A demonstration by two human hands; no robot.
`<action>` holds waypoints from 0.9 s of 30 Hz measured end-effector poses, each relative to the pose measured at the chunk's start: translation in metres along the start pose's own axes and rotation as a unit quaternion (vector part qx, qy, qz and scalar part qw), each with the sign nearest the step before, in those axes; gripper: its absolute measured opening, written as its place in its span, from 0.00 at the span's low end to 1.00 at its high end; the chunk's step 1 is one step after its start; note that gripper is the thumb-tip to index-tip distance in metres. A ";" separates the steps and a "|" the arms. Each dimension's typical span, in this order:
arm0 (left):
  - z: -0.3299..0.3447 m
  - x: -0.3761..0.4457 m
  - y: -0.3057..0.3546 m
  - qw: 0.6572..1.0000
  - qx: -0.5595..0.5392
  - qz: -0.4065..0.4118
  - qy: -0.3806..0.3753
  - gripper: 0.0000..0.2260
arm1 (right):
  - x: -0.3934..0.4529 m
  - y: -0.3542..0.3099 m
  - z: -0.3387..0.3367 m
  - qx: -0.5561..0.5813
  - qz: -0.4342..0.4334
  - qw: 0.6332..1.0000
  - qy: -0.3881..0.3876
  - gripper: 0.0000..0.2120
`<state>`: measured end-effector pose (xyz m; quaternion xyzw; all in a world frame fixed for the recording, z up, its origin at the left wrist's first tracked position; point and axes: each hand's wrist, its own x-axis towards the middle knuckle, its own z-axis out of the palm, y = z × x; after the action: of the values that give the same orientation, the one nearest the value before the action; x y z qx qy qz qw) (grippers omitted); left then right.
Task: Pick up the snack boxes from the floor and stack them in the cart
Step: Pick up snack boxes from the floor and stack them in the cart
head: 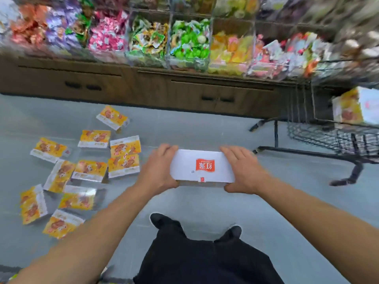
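I hold a white snack box [202, 168] with a red logo in front of me, above the grey floor. My left hand [159, 170] grips its left end and my right hand [241, 171] grips its right end, fingers curled over the far edge. Several yellow snack boxes [90, 169] lie scattered on the floor to the left. The wire cart [328, 138] stands at the right, with a yellow and white snack box [352, 108] inside it.
A brown cabinet [143, 89] runs along the back, under shelves of coloured snack bags [184, 39]. The cart's black legs and wheels [348, 177] reach out over the floor at right. My dark trousers and shoes [194, 253] are below the box.
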<state>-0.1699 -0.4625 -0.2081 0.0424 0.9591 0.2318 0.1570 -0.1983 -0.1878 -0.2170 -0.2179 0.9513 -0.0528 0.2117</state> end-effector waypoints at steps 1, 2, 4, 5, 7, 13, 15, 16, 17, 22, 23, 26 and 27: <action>0.005 0.009 0.024 1.000 0.014 0.020 -0.009 0.42 | -0.017 0.019 -0.002 0.005 0.018 1.000 0.006 0.54; 0.010 0.018 0.047 0.999 0.024 0.041 -0.013 0.42 | -0.032 0.040 -0.001 0.015 0.033 0.999 0.013 0.54; 0.026 0.035 0.099 0.996 0.037 0.077 -0.023 0.41 | -0.069 0.084 -0.004 0.037 0.069 0.997 0.018 0.53; 0.032 0.043 0.122 0.995 0.039 0.094 -0.026 0.41 | -0.084 0.102 -0.005 0.046 0.083 0.995 0.023 0.52; 0.043 0.062 0.168 0.990 0.038 0.129 -0.036 0.38 | -0.112 0.139 -0.013 0.051 0.112 0.992 0.041 0.49; 0.054 0.132 0.306 0.965 0.091 0.244 -0.041 0.40 | -0.176 0.246 -0.046 0.073 0.190 0.973 0.109 0.49; 0.049 0.163 0.343 0.957 0.109 0.266 -0.029 0.42 | -0.183 0.278 -0.062 0.065 0.213 0.965 0.136 0.50; 0.046 0.180 0.360 0.953 0.113 0.278 -0.026 0.43 | -0.184 0.294 -0.072 0.055 0.220 0.963 0.148 0.49; 0.045 0.197 0.376 0.950 0.111 0.290 -0.025 0.44 | -0.183 0.309 -0.080 0.047 0.230 0.959 0.160 0.49; 0.044 0.296 0.463 0.924 0.100 0.370 -0.012 0.44 | -0.162 0.397 -0.119 0.032 0.293 0.932 0.211 0.50; 0.045 0.305 0.471 0.919 0.100 0.381 -0.001 0.43 | -0.158 0.406 -0.122 0.027 0.297 0.929 0.219 0.51; 0.052 0.367 0.508 0.905 0.096 0.415 0.019 0.40 | -0.135 0.454 -0.138 0.002 0.327 0.913 0.243 0.51; 0.055 0.385 0.518 0.902 0.094 0.421 0.016 0.39 | -0.128 0.467 -0.141 -0.005 0.334 0.912 0.240 0.51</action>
<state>-0.5128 0.0806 -0.1255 0.4535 0.8714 0.1854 0.0249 -0.3374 0.2898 -0.1305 0.1308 0.9909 -0.0250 -0.0184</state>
